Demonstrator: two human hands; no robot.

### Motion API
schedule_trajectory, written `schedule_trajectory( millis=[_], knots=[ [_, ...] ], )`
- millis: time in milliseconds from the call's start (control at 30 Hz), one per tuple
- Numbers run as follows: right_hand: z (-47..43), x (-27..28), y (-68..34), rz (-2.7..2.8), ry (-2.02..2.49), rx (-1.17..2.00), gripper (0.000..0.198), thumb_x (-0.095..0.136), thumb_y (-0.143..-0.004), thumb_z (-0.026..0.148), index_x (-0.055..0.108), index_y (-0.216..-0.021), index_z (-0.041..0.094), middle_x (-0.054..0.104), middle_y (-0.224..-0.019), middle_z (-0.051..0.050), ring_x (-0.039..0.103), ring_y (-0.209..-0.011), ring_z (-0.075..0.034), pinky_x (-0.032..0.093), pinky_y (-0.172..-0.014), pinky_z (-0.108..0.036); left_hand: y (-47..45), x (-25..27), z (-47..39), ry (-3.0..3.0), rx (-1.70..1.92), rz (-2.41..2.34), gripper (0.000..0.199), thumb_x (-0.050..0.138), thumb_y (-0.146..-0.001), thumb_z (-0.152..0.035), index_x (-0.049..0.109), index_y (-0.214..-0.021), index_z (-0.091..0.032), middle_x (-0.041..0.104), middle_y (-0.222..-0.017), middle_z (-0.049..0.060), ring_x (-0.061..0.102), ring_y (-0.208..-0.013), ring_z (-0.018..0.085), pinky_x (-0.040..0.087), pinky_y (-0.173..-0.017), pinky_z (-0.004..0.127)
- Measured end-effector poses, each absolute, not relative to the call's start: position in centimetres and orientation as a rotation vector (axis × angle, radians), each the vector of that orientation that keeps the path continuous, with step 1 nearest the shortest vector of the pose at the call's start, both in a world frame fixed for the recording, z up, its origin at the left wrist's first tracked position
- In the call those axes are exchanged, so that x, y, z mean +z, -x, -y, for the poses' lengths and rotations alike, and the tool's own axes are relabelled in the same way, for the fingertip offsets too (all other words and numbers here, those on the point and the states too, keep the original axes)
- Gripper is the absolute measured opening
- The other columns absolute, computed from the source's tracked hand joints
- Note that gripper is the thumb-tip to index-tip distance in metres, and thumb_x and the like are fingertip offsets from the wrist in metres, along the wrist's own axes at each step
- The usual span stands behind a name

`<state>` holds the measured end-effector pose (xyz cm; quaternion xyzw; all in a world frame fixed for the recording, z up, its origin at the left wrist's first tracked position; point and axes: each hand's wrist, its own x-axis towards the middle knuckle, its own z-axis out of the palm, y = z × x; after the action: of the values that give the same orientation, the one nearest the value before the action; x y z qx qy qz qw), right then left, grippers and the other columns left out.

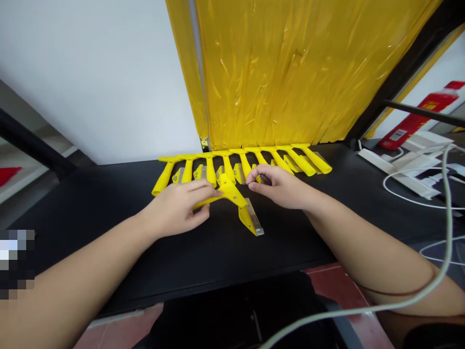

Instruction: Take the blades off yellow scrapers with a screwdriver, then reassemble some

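My left hand [179,206] is closed around the grip of a yellow plastic scraper handle [231,192], its wide, holed head pointing right. My right hand [278,186] is pinched just to the right of that head. Something small may be between its fingertips, but I cannot make it out. Below the handle's head, on the black tabletop, lies a yellow triangular plate with a metal blade strip [250,220]. Behind both hands runs a row of several similar yellow handles [242,157], with matching blade plates [201,172] among them, partly hidden by my hands.
Yellow plastic wrap [276,72] and a white panel [109,72] rise behind the black table [203,261]. At right are a red bottle [417,116], white plastic pieces [399,172] and a white cable [445,203] that loops across the foreground over my right forearm.
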<state>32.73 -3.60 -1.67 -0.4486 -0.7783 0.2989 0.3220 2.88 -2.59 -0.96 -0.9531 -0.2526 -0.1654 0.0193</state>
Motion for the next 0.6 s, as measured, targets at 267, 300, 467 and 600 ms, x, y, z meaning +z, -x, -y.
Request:
schedule_trajectory(
  millis=[267, 300, 467, 600],
  knots=[
    [4.6, -1.8, -31.3, 2.360, 1.215, 1.032, 0.007, 0.070, -0.091, 0.015, 0.075, -0.094, 0.018, 0.076, -0.095, -0.004, 0.064, -0.079, -0.015, 0.046, -0.072, -0.029, -2.7, -1.1, 2.2, 2.920, -0.543, 0.920, 0.029, 0.054, -0.089, -0.020, 0.070, -0.114, -0.022, 0.073, -0.106, 0.005, 0.072, -0.095, 0.022, 0.058, -0.083, 0.033],
    [4.6, -1.9, -31.3, 2.357, 1.208, 1.052, 0.006, 0.071, -0.091, 0.017, 0.075, -0.094, 0.018, 0.077, -0.095, -0.004, 0.063, -0.078, -0.015, 0.046, -0.071, -0.029, -2.7, -1.1, 2.3, 2.926, -0.548, 0.911, 0.030, 0.054, -0.089, -0.020, 0.070, -0.114, -0.023, 0.073, -0.106, 0.005, 0.072, -0.095, 0.022, 0.058, -0.082, 0.033],
    [3.8, -2.3, -31.8, 2.208, 1.214, 1.036, 0.007, 0.067, -0.093, 0.018, 0.073, -0.098, 0.018, 0.074, -0.091, -0.004, 0.064, -0.081, -0.017, 0.048, -0.077, -0.032, -2.8, -1.2, 2.3, 2.931, -0.560, 0.882, 0.030, 0.053, -0.090, -0.020, 0.071, -0.115, -0.023, 0.074, -0.106, 0.006, 0.072, -0.092, 0.021, 0.059, -0.081, 0.032],
    [3.7, -2.5, -31.9, 1.958, 1.101, 1.098, 0.013, 0.061, -0.100, 0.030, 0.066, -0.106, 0.020, 0.073, -0.097, -0.004, 0.065, -0.088, -0.018, 0.049, -0.080, -0.034, -2.9, -1.3, 2.5, 2.914, -0.562, 0.821, 0.032, 0.052, -0.094, -0.020, 0.071, -0.119, -0.023, 0.074, -0.113, 0.005, 0.073, -0.092, 0.019, 0.060, -0.081, 0.032]
  ],
)
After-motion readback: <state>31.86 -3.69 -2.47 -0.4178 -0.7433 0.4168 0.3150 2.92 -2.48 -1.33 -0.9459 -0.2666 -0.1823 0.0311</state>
